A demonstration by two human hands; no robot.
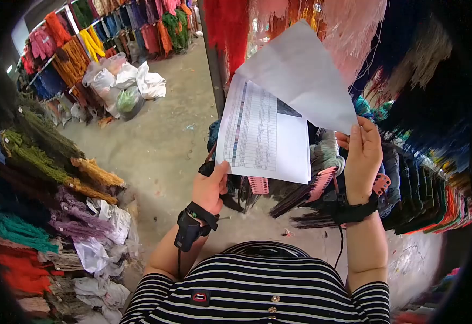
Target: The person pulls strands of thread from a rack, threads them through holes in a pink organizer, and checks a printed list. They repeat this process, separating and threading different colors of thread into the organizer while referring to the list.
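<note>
A stack of printed sheets (292, 146) is held up in front of me, its top page showing a table of rows with a narrow coloured column. My left hand (210, 186) pinches the lower left corner, thumb on top. At the right, my right hand (363, 156) grips the corner of a lifted sheet (306, 75) between thumb and fingers. That sheet is turned up and folded over the upper part of the stack, its plain side showing. Both wrists wear black straps, and a small black device (188, 231) sits on the left one.
Hanging yarn skeins in red (228, 32) and pink (354, 38) are close beyond the papers. More yarn (28, 227) lines the left side. White plastic bags (120, 78) stand on the concrete floor (165, 129). Pink perforated strips (320, 183) hang below the sheets.
</note>
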